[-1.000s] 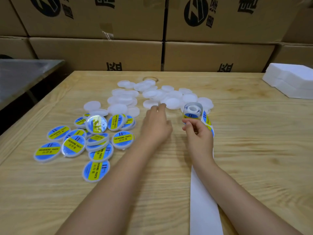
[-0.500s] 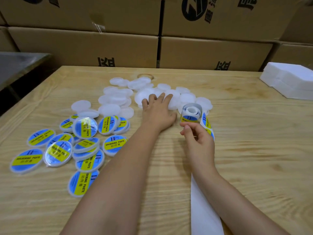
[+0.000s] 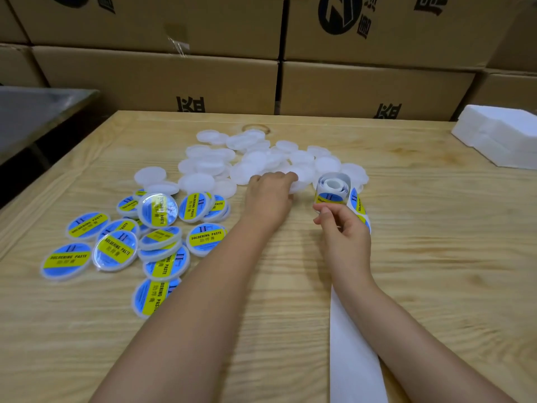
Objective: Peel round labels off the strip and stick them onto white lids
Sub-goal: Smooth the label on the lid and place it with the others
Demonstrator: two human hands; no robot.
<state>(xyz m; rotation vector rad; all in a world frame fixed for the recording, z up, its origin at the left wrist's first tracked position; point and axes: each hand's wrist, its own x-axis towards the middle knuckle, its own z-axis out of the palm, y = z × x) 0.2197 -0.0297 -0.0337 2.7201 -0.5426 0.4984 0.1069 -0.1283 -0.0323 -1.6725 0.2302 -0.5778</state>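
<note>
View down onto a pale, grainy pine table (image 3: 436, 257), with two bare forearms reaching forward. Mid-table, a roll (image 3: 332, 186) of glossy round labels stands on edge. The labels are blue with a yellow band, wound loosely on smooth white backing.

Just nearer than the roll, the right hand (image 3: 345, 234) grasps the strip (image 3: 356, 359). Its fingers curl round the strip, and the thumb and forefinger tips meet close to the lowest label, likely so the next one is ready to peel. Bare, papery backing trails from under that hand toward the viewer, probably to keep it clear of the work.

Just left of the roll, the left hand (image 3: 268, 199) lies knuckles up. Its fingers are bent over the near edge of one lid (image 3: 300, 181), gripping it, seemingly to draw it out. The lid is a thin, flat disc of translucent white plastic. It touches the plain lids (image 3: 261, 158), an overlapping heap to the left of and behind the roll.

Further left of the roll, and nearer the viewer, the labelled lids (image 3: 157, 228) lie shiny and overlapping. They form a separate pile, which likely keeps finished lids apart from unfinished ones.

Far right of the roll sit white foam blocks (image 3: 499, 138). Behind the roll, matte brown cardboard boxes (image 3: 377, 88) are stacked like a wall.
</note>
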